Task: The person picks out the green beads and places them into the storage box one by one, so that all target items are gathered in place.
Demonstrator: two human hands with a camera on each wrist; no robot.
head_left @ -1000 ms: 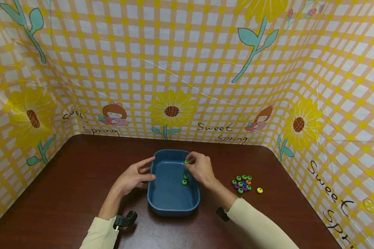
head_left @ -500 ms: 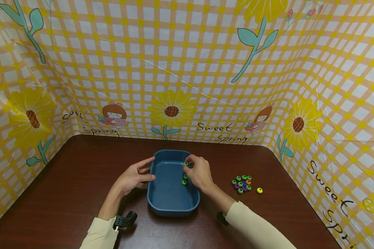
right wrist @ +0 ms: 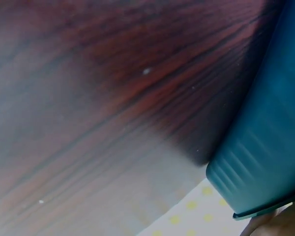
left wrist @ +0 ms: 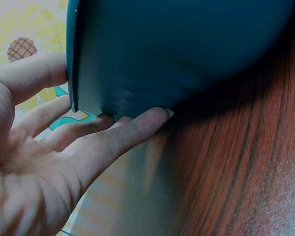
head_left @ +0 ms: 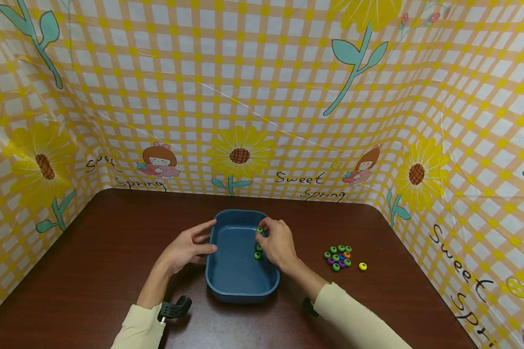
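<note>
A blue rectangular tub (head_left: pixel 242 296) stands in the middle of the table. My left hand (head_left: pixel 187 250) rests against its left side with fairly straight fingers; in the left wrist view the fingertips (left wrist: pixel 155 118) touch the tub's outer wall (left wrist: pixel 162 54). Reaching over the right rim, my right hand (head_left: pixel 281 244) pinches a green bead (head_left: pixel 259 230) between thumb and finger inside the tub. Two more green beads (head_left: pixel 257 255) lie on the tub floor just below it. In the right wrist view the tub's wall (right wrist: pixel 265 142) hides most of that hand.
A cluster of green, purple, blue and orange beads (head_left: pixel 336 257) lies on the dark wooden table (head_left: pixel 113 242), right of the tub. A yellow bead (head_left: pixel 363 266) sits apart from them. Checkered cloth (head_left: pixel 244 97) with sunflowers walls in the back and sides.
My right hand has moved slightly down and left with the green bead, deeper into the tub. The left hand has stayed against the tub's side.
</note>
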